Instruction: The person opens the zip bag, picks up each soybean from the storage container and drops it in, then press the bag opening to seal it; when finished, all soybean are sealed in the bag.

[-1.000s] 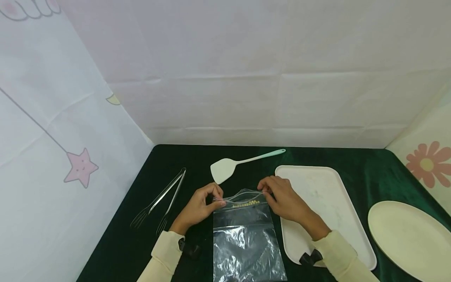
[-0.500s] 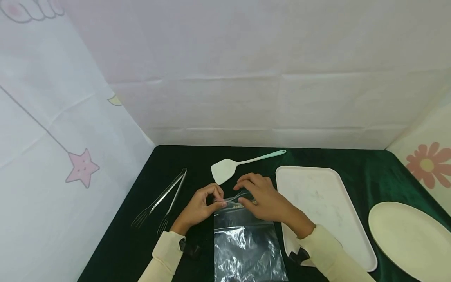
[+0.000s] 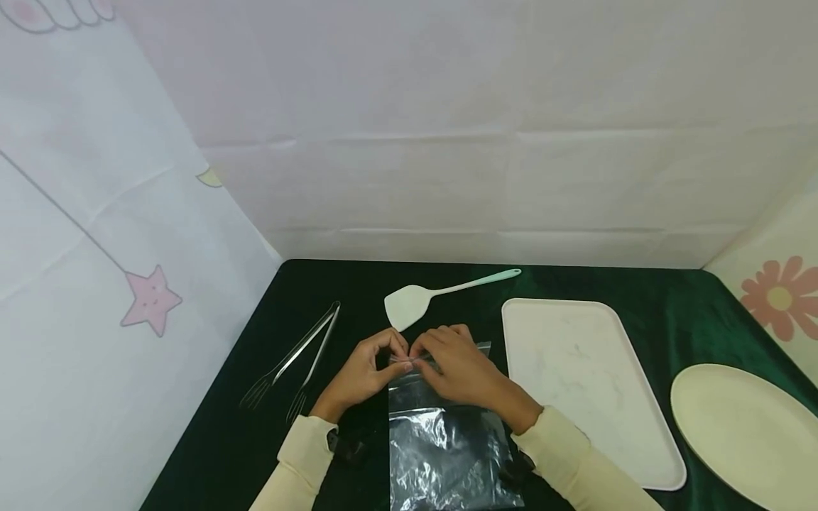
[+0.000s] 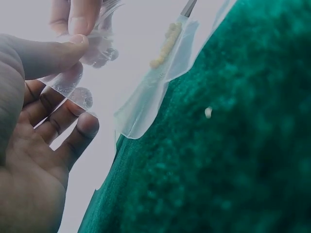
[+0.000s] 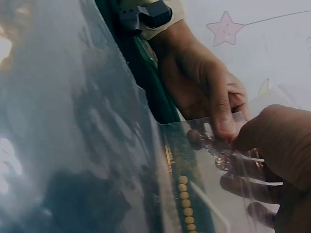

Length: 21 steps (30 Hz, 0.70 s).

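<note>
A clear zip-lock bag [image 3: 441, 454] lies on the dark green cloth, its mouth end lifted between both hands. My left hand [image 3: 359, 375] pinches the top left corner between thumb and index finger. Right beside it, my right hand [image 3: 461, 370] pinches the zip edge, the two thumbs nearly meeting. In the right wrist view, a row of small yellow beads [image 5: 185, 201] shows through the plastic below the zip; in the head view the right hand hides them. The left wrist view shows the beads [image 4: 167, 46] inside the bag's upper part, with the other left fingers spread loosely behind the plastic.
Wire-ended metal tongs [image 3: 307, 355] lie left of the bag. Behind the hands is a white spatula [image 3: 407, 305] with a mint handle. A white rectangular tray [image 3: 588, 390] lies right of the bag, and a cream oval plate [image 3: 748, 433] is farther right.
My right hand has moved left along the bag's zip edge from its right end, its fingers lifting partway and now pinching beside the left hand. The left hand keeps its hold on the corner.
</note>
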Each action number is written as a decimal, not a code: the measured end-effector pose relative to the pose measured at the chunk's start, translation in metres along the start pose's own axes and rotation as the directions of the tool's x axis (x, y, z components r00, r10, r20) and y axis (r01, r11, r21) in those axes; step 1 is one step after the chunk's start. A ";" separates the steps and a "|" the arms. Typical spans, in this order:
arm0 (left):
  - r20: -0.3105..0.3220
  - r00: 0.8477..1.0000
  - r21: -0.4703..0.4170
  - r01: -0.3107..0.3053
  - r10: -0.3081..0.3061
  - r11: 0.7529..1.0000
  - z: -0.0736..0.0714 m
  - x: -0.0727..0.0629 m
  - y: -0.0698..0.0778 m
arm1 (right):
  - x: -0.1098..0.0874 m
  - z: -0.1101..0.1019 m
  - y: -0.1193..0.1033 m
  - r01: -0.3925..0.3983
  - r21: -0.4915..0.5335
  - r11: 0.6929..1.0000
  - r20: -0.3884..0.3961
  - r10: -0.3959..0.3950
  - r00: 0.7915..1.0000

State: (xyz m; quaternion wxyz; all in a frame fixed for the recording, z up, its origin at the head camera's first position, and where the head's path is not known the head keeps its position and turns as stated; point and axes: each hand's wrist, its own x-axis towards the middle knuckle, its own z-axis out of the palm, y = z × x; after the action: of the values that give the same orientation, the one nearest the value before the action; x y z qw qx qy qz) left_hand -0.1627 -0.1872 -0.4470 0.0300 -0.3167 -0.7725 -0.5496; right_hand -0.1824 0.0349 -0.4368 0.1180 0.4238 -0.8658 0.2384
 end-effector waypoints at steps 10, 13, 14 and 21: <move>0.005 1.000 0.012 0.020 -0.020 1.000 -0.001 0.000 0.000 | 0.001 0.006 0.001 0.012 -0.063 0.998 -0.062 -0.016 0.998; 0.002 0.999 0.025 0.035 -0.035 0.999 0.000 0.000 -0.010 | 0.001 0.004 0.001 0.003 -0.038 0.999 -0.067 -0.005 0.998; 0.000 0.999 0.031 0.039 -0.039 0.999 0.000 0.000 -0.014 | 0.000 0.004 0.001 -0.005 -0.028 1.000 -0.066 0.003 0.998; 0.002 0.998 0.055 0.069 -0.069 0.996 0.000 -0.003 -0.034 | -0.003 0.002 0.005 -0.044 0.020 0.999 -0.041 0.045 0.998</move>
State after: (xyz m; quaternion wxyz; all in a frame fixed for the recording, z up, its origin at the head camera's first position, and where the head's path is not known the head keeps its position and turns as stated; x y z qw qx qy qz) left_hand -0.1782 -0.1953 -0.4761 0.0182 -0.2898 -0.7977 -0.5285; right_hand -0.1844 0.0380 -0.4414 0.1264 0.4006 -0.8700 0.2581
